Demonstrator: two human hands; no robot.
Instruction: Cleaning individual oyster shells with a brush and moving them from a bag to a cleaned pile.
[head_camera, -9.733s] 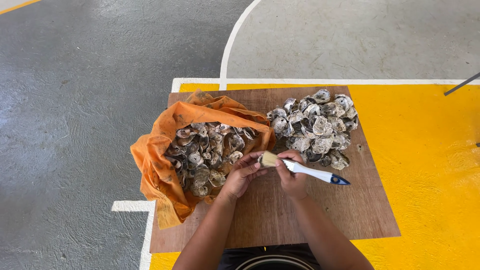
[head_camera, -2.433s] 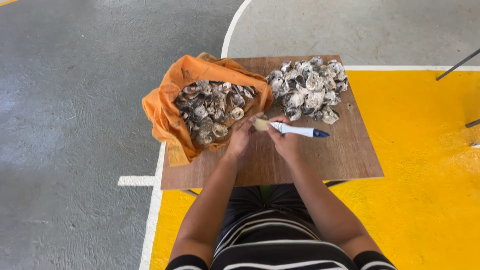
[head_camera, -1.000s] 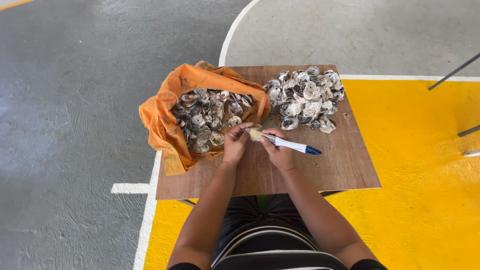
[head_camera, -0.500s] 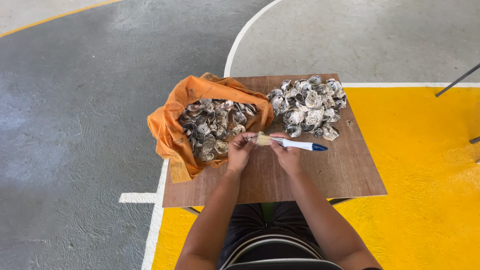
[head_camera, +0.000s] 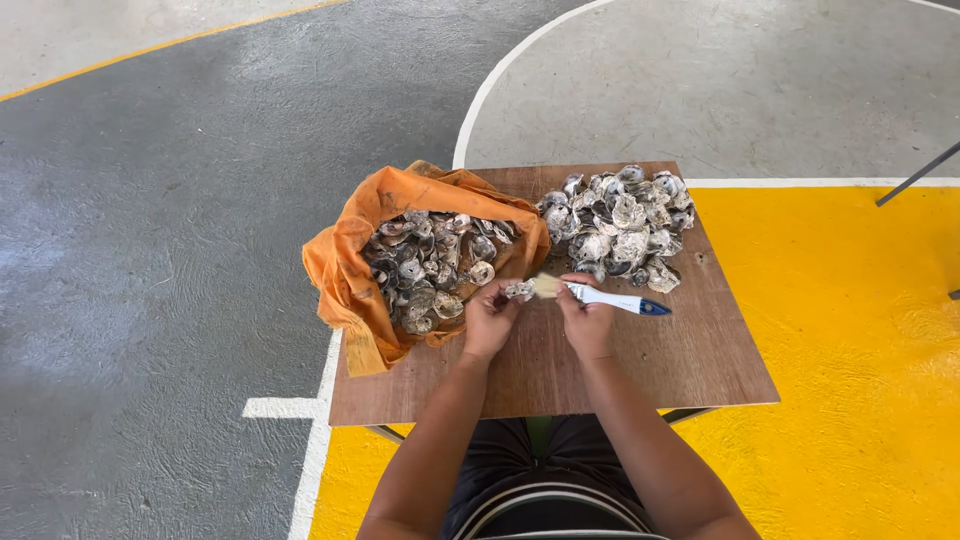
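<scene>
The painted floor (head_camera: 180, 200) is lying under everything, grey on one side of the wooden table (head_camera: 690, 360) and yellow on the other, with white lines running past the table. The wooden table is the big flat brown board in the middle, and the person is sitting at its near edge with both arms reaching over it. On the left part of the table an orange mesh bag (head_camera: 345, 275) is lying open, with its mouth turned up, so it looks easy to pick from. It is holding many rough grey oyster shells (head_camera: 430, 265). On the far right part of the table a loose pile of shells (head_camera: 625, 225) is sitting by itself, apart from the bag, so the two lots are staying separate. Near the middle of the table, just in front of the bag, the left hand (head_camera: 490, 318) is closing its fingers around one small shell (head_camera: 518, 291) and holding it up off the wood. Right beside it, the right hand (head_camera: 588, 318) is gripping a small paint brush (head_camera: 600, 297) by its white handle. The blue end is pointing toward the right side of the table. The pale bristles are pointing at the shell and seem to be touching it, so the hands are staying close together.
</scene>
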